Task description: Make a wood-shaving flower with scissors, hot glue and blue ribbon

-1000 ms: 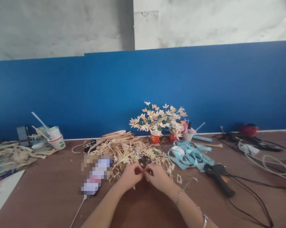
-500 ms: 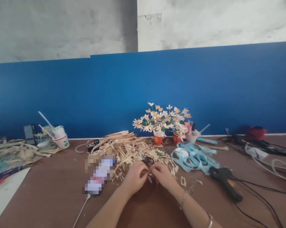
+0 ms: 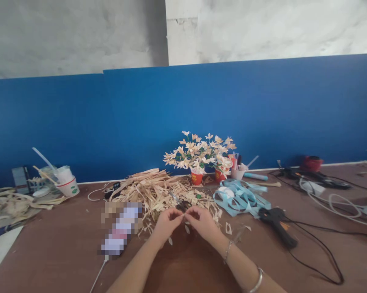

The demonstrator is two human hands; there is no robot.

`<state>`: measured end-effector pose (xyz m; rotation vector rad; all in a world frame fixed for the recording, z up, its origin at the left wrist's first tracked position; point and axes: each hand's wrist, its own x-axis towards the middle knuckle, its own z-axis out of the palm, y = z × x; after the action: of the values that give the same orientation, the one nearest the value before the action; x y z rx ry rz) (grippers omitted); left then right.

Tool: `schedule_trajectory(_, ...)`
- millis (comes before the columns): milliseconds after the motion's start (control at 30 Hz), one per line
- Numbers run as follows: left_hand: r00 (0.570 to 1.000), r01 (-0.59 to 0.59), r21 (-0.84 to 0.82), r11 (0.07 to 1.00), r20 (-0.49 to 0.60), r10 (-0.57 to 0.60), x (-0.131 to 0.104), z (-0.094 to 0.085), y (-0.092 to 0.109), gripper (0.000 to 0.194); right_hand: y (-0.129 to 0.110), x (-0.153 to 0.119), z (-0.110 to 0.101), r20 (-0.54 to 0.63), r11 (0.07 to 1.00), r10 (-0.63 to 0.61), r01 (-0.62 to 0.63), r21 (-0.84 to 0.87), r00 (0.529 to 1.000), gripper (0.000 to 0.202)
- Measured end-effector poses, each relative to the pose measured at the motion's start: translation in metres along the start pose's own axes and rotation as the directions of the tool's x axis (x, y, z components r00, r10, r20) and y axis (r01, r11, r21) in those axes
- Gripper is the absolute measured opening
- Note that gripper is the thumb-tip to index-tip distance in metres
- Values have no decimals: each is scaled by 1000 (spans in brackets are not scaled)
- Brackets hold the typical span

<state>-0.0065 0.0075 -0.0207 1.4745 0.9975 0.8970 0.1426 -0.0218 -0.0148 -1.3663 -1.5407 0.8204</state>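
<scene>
My left hand [image 3: 166, 226] and my right hand [image 3: 202, 224] meet fingertip to fingertip over the front of a pile of dry, pale husk strips [image 3: 153, 188]. Both are closed in a pinch, and whatever sits between the fingertips is too small to make out. A little pale petal-shaped piece [image 3: 187, 229] shows just below the fingers, and a second petal-shaped piece [image 3: 170, 241] is by the left hand. Just beyond the fingertips, scissors [image 3: 174, 197] with dark handles lie on the pile, partly hidden.
Behind the pile stand flowers [image 3: 201, 152] in red cups [image 3: 197, 178]. Light-blue ribbon [image 3: 242, 197] and a black glue gun [image 3: 279, 228] with its cable lie to the right. A blurred phone [image 3: 121, 230] on a white cable is at left, farther left a white cup [image 3: 68, 186].
The view has swung slightly right, so the scene sits further left. Both hands stay pinched together; the left hand has spread slightly from the right, and a second petal-shaped piece now shows near it.
</scene>
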Motion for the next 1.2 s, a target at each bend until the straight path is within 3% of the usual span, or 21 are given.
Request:
schedule_trajectory(200,1000,-5,40,999,-16,6,-1,0,2,17,1,0,1,49,999,35,-37,25,998,10)
schedule_trajectory(500,970,-60,415,908,-191,151,-1,9,-4,14,-6,-4,4,-102,928,-114,69,-367,988,10)
schedule_trajectory(833,944,-35,391,920,-289,158,-2,17,0,16,-12,-6,8,-203,811,-75,-59,-582,976,11)
schedule_trajectory(967,941,-45,375,926,-296,165,-2,12,0,17,-7,-4,1,-245,869,-113,-24,-495,963,14)
schedule_trajectory(1100,953,-72,344,936,-253,166,-1,8,-2,18,0,0,-3,-129,946,-145,99,-310,981,20)
schedule_trajectory(1200,960,-104,351,930,-209,187,0,9,-4,16,2,1,-3,-72,949,-146,119,-291,987,15)
